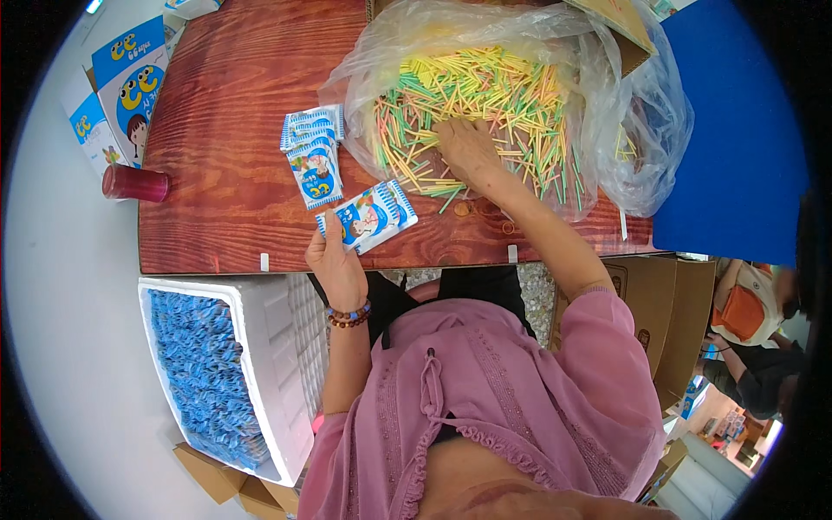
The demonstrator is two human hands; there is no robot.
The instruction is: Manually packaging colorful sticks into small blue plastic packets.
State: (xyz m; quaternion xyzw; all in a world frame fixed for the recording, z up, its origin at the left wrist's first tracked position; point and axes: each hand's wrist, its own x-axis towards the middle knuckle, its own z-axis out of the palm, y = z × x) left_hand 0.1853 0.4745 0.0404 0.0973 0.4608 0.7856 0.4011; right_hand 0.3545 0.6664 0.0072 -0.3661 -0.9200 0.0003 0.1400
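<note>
Gathering step, apparently: right hand [471, 160] fingers-down among coloured sticks [520, 87] inside the plastic bag [355, 82], can't tell if grasping; left hand [336, 263] pinching blue-and-white packets [366, 222] off the bag's near-left side; next move likely wants a light grip.

You are in what looks like a hand-packing workshop: your wooden table [225, 104] bears a clear plastic bag [646, 178] of loose coloured sticks [520, 87] and printed packets [314, 178], with a foam box [273, 347] of blue packets [204, 373], cardboard boxes [683, 325] and display cartons [134, 91] around you.
</note>
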